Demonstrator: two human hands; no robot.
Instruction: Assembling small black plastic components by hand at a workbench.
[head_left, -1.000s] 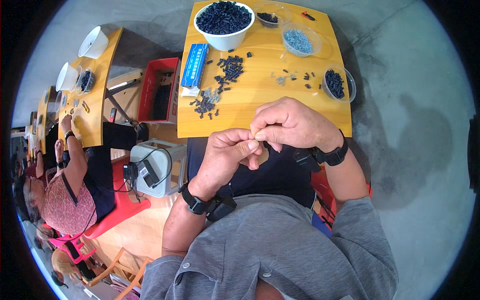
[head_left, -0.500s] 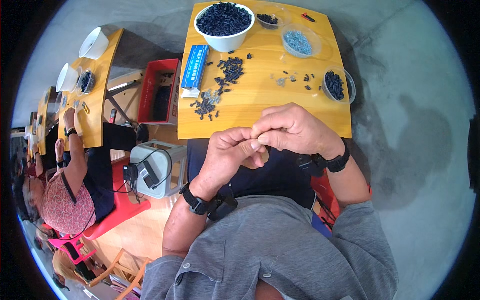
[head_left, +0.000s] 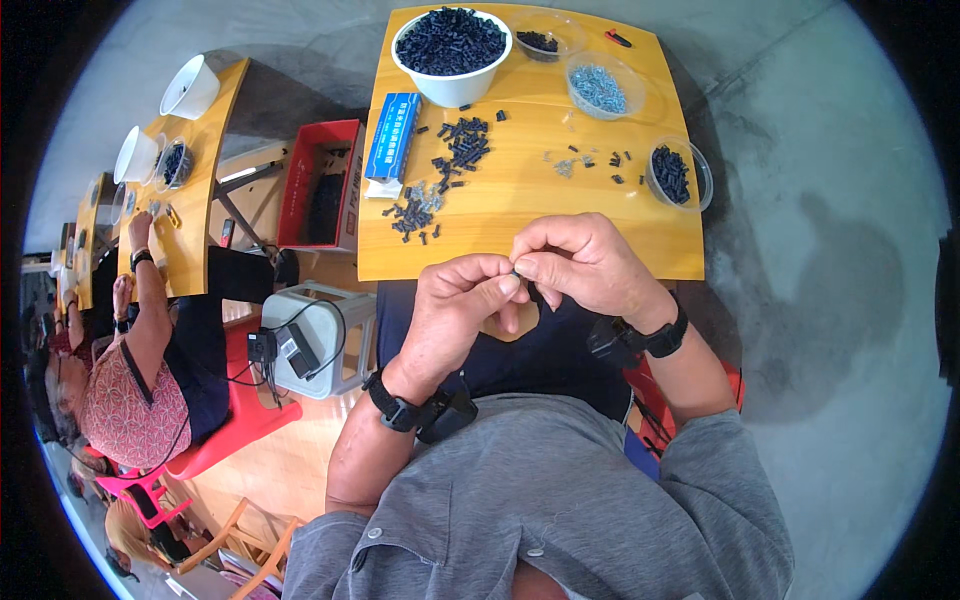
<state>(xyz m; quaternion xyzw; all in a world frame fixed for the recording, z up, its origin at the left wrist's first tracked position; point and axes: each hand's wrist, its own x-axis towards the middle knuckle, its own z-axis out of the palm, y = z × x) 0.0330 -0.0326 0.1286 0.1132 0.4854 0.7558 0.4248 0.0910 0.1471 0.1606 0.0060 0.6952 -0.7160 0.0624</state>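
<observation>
My left hand (head_left: 450, 308) and my right hand (head_left: 597, 268) meet just in front of the table's near edge, over my lap. Both are closed in a fingertip pinch on a tiny black piece (head_left: 516, 273), mostly covered by the fingers. Closest on the table are a scatter of small black plastic parts (head_left: 411, 218) and some small clear pieces (head_left: 428, 196). Beyond them is a larger pile of the same black parts (head_left: 466, 145). Below my left fingers a tan patch shows, and I cannot make out what it is.
The yellow table (head_left: 560, 225) carries a white tub of black parts (head_left: 450, 88), a blue box (head_left: 393, 137), a clear tub of silvery pieces (head_left: 598, 90) and a round container of black parts (head_left: 672, 174). Left are a red crate (head_left: 350, 190), a grey stool (head_left: 310, 350) and a seated person (head_left: 135, 400).
My right hand has drawn slightly back and its fingers have loosened from their tight curl. A bit of black now shows between the fingertips. My left hand keeps nearly the same pose.
</observation>
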